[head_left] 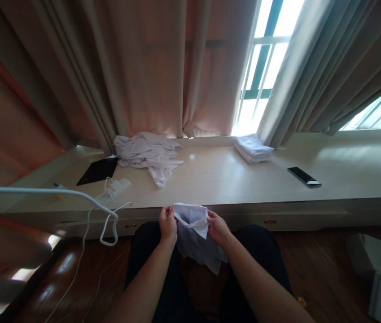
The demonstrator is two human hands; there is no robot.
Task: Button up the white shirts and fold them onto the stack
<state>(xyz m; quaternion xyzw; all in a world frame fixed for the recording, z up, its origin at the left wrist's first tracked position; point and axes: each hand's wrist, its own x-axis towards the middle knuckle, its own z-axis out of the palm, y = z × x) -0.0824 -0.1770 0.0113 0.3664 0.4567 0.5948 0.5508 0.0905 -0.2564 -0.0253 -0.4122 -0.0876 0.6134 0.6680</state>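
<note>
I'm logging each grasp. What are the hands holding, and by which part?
Both hands, left hand and right hand, hold one white garment by its upper edge, one at each side; the rest hangs down between the knees.

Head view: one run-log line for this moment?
left hand: grips shirt | right hand: grips shirt | shirt: hangs above lap | table: pile, folded stack, phone

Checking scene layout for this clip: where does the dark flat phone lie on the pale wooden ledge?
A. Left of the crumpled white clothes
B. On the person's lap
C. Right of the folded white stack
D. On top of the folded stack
C: the dark flat phone lies on the pale wooden ledge, right of the folded white stack.
</note>
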